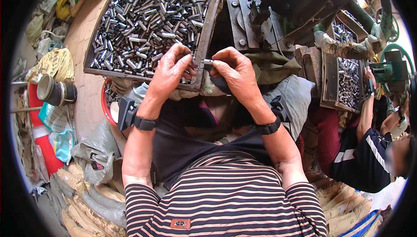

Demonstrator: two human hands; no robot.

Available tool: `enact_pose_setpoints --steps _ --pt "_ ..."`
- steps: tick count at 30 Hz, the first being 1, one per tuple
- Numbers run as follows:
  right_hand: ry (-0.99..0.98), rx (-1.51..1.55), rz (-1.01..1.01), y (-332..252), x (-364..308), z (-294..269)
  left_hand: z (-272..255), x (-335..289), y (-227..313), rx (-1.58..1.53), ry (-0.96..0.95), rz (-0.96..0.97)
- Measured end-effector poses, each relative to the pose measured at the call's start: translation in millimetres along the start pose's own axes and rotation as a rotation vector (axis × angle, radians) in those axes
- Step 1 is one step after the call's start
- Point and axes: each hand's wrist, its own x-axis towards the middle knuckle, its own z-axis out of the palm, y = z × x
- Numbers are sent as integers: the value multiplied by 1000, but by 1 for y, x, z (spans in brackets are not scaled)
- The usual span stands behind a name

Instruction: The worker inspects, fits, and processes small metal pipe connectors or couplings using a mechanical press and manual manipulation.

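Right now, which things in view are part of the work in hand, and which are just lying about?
In use: left hand, right hand, small metal tube, tray of metal tubes.
Lying about: red bucket, grey sacks, black pipe piece.

The tray of metal tubes (147, 15) runs out of view at the picture's top edge, so its far wall is cut off. At the tray's near rim, the left hand (169, 70) curls over some tubes and hides them; how many cannot be told. Just right of that rim, the right hand (234, 70) covers most of a small metal piece (208, 62), whose shape stays unclear. Far right of the tray, a co-worker's second tray (347, 80) is partly hidden by machinery.
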Motion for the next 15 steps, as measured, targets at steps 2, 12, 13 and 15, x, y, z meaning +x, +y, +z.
enact_pose_setpoints --steps 2,12,13,15 --pt "17 4 -15 1 -1 1 11 -7 3 -108 10 -22" --pt "38 38 -61 -3 -3 -3 23 -20 2 -428 9 -4" --pt "37 42 -58 -2 -4 -4 22 -19 0 -467 -8 10" --pt "27 69 -58 0 -4 -4 22 -18 -1 -491 0 3"
